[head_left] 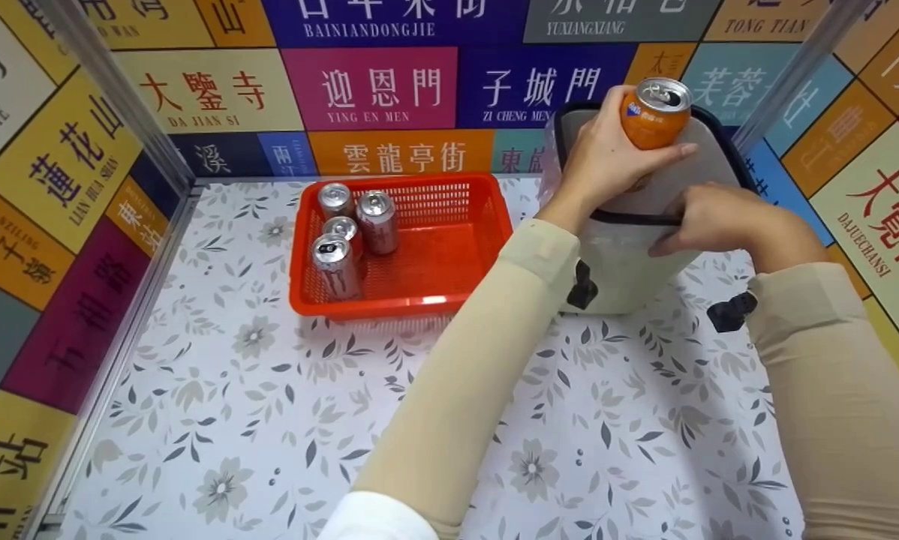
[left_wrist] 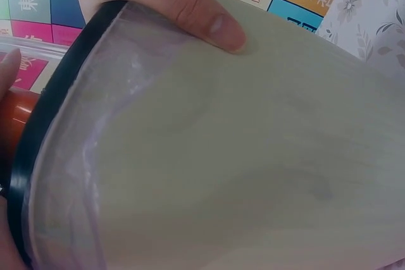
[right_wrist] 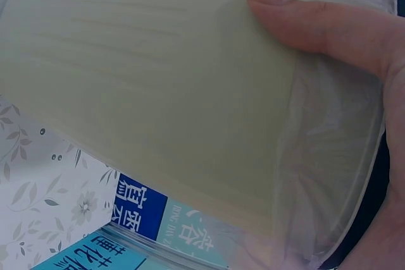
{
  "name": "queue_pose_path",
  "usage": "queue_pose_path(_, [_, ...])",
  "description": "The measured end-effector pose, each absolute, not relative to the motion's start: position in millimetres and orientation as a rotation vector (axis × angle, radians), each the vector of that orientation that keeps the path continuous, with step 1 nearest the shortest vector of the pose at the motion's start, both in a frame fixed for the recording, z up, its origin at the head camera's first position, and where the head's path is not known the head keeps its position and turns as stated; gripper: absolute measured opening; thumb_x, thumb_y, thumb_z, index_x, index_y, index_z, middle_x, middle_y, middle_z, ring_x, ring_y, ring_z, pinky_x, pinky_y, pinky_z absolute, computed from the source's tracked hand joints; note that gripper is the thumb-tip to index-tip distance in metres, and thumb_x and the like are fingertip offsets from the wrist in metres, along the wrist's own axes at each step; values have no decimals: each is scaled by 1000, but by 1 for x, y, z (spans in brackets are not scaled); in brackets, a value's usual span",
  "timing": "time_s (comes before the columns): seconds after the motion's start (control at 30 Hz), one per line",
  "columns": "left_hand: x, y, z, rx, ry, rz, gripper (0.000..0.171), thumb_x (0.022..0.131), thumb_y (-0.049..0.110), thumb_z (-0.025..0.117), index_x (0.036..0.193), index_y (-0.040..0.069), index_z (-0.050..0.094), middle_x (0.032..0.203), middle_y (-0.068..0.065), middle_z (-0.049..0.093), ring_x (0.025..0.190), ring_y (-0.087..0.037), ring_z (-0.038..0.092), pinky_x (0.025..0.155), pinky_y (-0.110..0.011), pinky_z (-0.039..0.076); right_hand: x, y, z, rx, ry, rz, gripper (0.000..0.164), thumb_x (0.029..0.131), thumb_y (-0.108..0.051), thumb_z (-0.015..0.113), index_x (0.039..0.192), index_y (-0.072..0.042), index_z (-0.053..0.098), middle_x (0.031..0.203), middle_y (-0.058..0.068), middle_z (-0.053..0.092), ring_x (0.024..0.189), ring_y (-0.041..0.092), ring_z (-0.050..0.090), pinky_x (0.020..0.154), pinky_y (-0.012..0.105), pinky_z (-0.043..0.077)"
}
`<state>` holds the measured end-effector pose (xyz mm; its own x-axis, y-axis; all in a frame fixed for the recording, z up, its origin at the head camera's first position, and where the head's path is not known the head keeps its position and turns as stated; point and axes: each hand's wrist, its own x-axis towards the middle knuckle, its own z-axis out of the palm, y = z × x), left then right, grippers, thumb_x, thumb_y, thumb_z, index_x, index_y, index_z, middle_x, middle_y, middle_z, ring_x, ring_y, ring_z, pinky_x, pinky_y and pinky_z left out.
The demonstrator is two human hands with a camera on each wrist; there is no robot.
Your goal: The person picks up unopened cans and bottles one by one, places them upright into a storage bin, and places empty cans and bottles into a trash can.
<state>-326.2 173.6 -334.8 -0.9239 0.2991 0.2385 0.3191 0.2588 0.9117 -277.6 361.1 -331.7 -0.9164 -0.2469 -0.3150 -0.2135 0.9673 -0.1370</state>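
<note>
An orange soda can (head_left: 656, 124) with an opened top is gripped upright by my left hand (head_left: 596, 154), over the mouth of a pale bin (head_left: 614, 277) with a black rim. My right hand (head_left: 742, 225) grips the bin's near right rim, its fingers hidden inside. In the right wrist view its thumb (right_wrist: 316, 26) presses on the bin's outer wall. A clear plastic liner (left_wrist: 69, 175) folds over the rim. At the left edge of the left wrist view, part of the orange can (left_wrist: 16, 115) shows beyond the rim. The bin's contents cannot be seen.
Left of the bin stands a red plastic basket (head_left: 442, 255) with several drink cans (head_left: 337, 274) upright in its left half. A white cloth with grey leaves (head_left: 359, 405) covers the table. Panels with printed signs (head_left: 371, 86) wall in the back and sides.
</note>
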Motion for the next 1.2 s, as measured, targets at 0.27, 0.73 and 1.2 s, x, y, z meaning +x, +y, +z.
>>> queue_pose_path(0.27, [-327,173,-335,-619,-2440,-1844,90,79,41,95,149,24,41,126,12,64,107,2,61,92,-13,49,-277,361,-331,-328,2785,-132,54,86,-47,85,108,1,77,102,18,77,87,31,70,79,59,57])
queue_pose_path(0.73, [-327,173,-336,-641,-2407,-1878,92,81,40,94,152,22,39,128,11,63,108,2,61,92,-13,51,-276,361,-331,-318,2795,-119,49,86,-49,85,99,-3,77,92,10,77,83,28,68,72,53,56])
queue_pose_path(1.2, [-324,171,-336,-632,-2456,-1769,84,82,49,92,147,25,44,122,14,63,111,4,58,89,-9,46,-275,360,-331,-289,2778,-123,53,87,-51,84,102,0,76,92,11,75,79,28,66,69,52,55])
